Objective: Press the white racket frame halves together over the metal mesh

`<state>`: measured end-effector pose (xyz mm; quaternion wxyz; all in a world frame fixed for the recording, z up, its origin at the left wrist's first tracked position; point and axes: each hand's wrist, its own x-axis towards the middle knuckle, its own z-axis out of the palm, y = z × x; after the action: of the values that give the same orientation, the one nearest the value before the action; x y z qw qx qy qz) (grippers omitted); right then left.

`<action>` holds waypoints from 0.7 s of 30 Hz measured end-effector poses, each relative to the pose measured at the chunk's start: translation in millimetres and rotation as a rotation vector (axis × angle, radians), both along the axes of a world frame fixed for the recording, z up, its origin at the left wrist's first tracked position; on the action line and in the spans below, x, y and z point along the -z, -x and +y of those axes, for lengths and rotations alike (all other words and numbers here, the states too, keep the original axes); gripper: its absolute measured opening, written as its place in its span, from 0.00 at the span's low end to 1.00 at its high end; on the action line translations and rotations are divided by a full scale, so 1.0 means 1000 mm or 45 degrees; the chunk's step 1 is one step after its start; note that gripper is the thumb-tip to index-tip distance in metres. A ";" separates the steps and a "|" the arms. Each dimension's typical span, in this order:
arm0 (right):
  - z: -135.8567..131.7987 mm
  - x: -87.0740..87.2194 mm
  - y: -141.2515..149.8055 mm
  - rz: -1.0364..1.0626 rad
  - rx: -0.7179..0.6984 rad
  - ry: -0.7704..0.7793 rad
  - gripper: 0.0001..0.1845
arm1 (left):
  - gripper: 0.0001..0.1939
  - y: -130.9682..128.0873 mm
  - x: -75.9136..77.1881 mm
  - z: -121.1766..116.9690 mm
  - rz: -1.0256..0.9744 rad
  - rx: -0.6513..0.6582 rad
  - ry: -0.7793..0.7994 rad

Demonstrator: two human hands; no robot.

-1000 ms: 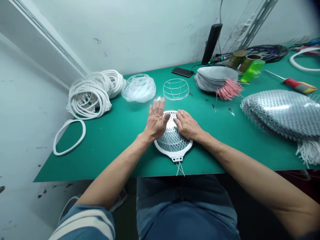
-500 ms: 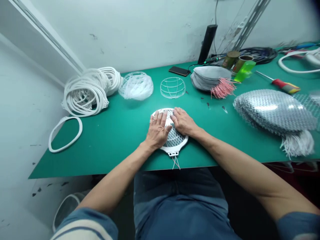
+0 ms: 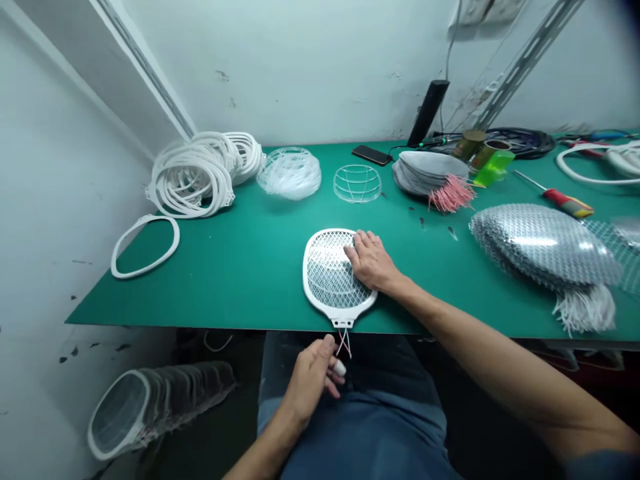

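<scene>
One of the hands (image 3: 311, 375), the left, has dropped near the wires (image 3: 349, 345).

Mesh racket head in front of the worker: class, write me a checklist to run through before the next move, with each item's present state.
1. Mesh racket head lying on the green table: ok, near the front edge.
2. Right hand on the head: ok, resting on its right side.
3. Whole rim visible for inspection: not ok, the right hand covers part of it.
4. Wires off the mesh: ok, they hang over the table's edge.
5. Left hand gripping the wires: cannot tell, its fingers are close beside them.
6. Screwdriver away from the head: ok, far right.
</scene>
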<state>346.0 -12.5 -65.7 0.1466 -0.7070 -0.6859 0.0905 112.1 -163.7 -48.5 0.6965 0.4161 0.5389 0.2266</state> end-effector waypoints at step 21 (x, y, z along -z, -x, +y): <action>-0.040 -0.094 0.020 0.176 -0.446 -1.125 0.35 | 0.13 0.056 -0.108 0.107 0.740 0.322 -1.538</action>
<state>326.5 -52.9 27.8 0.4610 -0.4432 -0.7560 -0.1395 56.6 -56.7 59.6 0.1902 0.8356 0.4303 0.2837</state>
